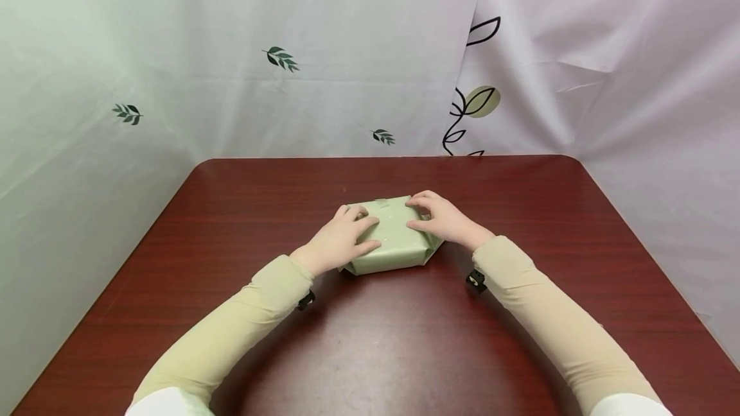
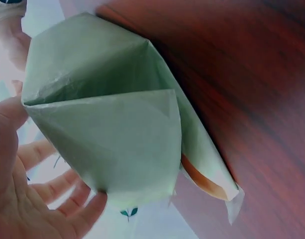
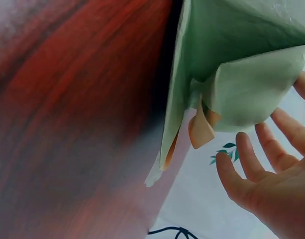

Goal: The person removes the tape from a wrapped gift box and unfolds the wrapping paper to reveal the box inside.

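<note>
A package wrapped in pale green paper [image 1: 393, 246] lies on the table, with a small piece of tape [image 1: 382, 203] at its far top edge. My left hand [image 1: 338, 237] rests on its left top edge, fingers spread. At the opposite end, my right hand [image 1: 444, 218] touches the top edge with relaxed fingers. A folded end flap [image 2: 107, 149] stands out loosely in the left wrist view, below a hollow crease. In the right wrist view another end flap [image 3: 259, 94] hangs loose, and the paper's orange-brown inner side [image 3: 200, 132] shows beside it.
The dark red wood-grain table [image 1: 370, 352] has rounded far corners. Behind it and along both sides hangs a pale curtain [image 1: 347, 101] with leaf prints. A black wrist device [image 1: 476, 281] sits under the right sleeve, and another [image 1: 306, 300] under the left.
</note>
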### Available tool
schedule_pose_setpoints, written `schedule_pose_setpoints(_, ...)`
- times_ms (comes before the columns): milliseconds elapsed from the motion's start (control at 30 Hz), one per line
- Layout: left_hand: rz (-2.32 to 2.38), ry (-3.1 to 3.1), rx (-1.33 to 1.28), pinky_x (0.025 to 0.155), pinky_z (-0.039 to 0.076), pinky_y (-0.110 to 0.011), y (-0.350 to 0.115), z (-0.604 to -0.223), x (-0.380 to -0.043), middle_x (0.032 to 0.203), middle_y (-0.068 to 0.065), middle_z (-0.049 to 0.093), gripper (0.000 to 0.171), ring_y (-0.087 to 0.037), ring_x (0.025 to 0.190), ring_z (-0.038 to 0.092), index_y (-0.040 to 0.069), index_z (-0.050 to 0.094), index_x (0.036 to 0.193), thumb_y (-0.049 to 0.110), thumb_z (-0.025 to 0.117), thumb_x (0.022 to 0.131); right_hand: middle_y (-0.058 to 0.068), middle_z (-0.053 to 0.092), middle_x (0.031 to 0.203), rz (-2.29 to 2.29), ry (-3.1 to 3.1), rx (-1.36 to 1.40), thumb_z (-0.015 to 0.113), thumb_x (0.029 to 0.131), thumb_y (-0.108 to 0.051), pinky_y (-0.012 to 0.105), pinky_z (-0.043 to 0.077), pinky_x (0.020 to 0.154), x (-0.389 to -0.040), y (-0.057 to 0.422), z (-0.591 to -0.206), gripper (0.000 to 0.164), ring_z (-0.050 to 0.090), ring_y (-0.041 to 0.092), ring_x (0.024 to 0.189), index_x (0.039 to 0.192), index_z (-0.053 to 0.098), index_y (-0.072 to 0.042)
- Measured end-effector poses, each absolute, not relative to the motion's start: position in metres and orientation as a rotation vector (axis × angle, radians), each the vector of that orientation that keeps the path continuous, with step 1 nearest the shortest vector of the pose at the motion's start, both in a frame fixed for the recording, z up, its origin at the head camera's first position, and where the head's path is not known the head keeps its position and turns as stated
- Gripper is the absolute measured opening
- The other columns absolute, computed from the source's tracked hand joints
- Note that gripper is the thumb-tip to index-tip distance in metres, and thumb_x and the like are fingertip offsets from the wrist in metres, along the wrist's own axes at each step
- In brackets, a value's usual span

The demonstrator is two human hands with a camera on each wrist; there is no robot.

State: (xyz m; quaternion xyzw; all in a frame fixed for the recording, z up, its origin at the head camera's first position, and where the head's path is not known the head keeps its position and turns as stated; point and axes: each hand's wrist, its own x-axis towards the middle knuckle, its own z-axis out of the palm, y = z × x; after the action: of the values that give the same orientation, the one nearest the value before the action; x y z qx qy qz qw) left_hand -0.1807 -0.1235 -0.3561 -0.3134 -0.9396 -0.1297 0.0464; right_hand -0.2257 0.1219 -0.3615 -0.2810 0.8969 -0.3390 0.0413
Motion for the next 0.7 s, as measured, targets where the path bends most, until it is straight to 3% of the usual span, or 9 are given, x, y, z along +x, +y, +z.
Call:
schedule_pose_setpoints(433,-0.391,-2.875,-1.009,0.096,0.042,-0.040,-0.1276,-0.3537,-0.1849,0.123,-0.012,0.051,0.044,-0.032,0.113,0.044,0.011,0.059,0.126,0.038,0.061,0.091,0.019,0.051,0.127,-0.961,2.803,-0.849,0.069,0.086,-0.020,0.041,0.048,0.093,-0.2249,0.1205,-0.3600,0.047,0.055,0.029,0.110,0.125,0.057,0.003)
schedule_pose_setpoints(700,-0.392,-2.857,-1.020,0.098,0.042,-0.040,-0.1293,-0.3530,-0.1864,0.123,-0.011,0.052,0.047,-0.030,0.114,0.046,0.006,0.058,0.125,0.035,0.064,0.089,0.019,0.056,0.122,-0.891,2.843,-0.911,0.070,0.085,-0.022,0.043,0.045,0.093,-0.2244,0.1214,-0.3575,0.045,0.053,0.031,0.110,0.121,0.060,0.003)
